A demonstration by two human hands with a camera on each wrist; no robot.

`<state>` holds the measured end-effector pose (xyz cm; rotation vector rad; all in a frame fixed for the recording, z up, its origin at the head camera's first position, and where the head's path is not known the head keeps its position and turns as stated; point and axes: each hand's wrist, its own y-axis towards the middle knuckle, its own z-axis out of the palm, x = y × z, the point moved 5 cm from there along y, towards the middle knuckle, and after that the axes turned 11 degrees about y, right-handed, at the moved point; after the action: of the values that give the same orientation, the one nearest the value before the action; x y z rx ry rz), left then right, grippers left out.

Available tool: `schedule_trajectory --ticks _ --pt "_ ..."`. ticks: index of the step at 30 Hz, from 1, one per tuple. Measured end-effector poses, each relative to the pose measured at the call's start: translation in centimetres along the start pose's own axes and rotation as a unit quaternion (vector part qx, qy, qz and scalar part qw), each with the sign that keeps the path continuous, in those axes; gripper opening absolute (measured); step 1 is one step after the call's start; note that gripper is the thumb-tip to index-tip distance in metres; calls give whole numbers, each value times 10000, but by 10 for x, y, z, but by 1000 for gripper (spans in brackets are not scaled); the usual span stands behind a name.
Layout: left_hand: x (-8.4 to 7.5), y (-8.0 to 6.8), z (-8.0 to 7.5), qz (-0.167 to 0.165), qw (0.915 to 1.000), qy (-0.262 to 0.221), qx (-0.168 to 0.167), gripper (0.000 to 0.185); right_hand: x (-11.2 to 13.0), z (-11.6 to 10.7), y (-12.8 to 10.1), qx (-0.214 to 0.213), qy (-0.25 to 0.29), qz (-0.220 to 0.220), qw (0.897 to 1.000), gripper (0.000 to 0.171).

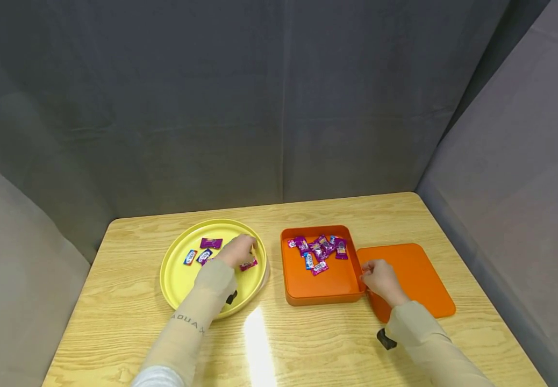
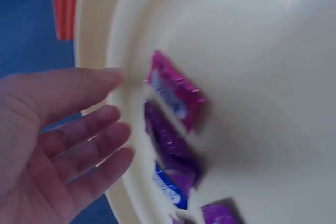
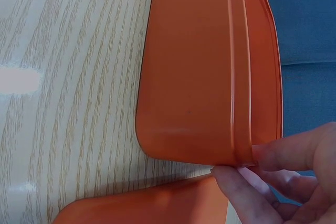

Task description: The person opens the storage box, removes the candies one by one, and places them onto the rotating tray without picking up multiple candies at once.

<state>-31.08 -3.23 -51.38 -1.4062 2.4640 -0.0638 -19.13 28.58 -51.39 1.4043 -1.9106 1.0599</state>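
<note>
A round yellow tray (image 1: pixel 177 282) on the left side of the table bears several small wrapped candies. My left hand (image 1: pixel 238 250) reaches over its right side and holds nothing. In the left wrist view its fingers are spread a little at the tray's rim, beside a pink candy (image 2: pixel 176 93), a purple candy (image 2: pixel 170 145) and a blue candy (image 2: pixel 170 187). My right hand (image 1: pixel 380 280) pinches the right wall of a square orange box (image 1: pixel 315 289) between thumb and fingers. Several purple, pink and blue candies (image 1: pixel 320 247) lie in the box's far half.
A flat orange lid (image 1: pixel 419 274) lies right of the box, partly under my right hand. A pale edge (image 1: pixel 265 275) shows beside the tray's right rim. Dark grey curtains (image 1: pixel 279 107) stand behind the wooden table (image 1: pixel 114 301) and along its sides.
</note>
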Motion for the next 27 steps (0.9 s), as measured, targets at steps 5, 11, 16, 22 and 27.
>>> schedule_trajectory --ticks 5,11,16,22,27 --pt "-1 3 -18 -119 9977 320 -577 37 0 0 0 -17 -27 -17 10000 27" --pt "-12 11 -27 98 9956 578 -730 67 1 0 0 -11 -65 -9 10000 27" --pt "-31 21 -28 350 9941 792 -660 77 1 0 -1 2 -23 22 10000 27" --pt "-67 30 -29 753 9929 780 -490 78 0 0 -1 15 -60 33 10000 28" --pt "-97 37 -23 1005 9905 875 -332 76 0 0 -1 1 -94 35 10000 27"
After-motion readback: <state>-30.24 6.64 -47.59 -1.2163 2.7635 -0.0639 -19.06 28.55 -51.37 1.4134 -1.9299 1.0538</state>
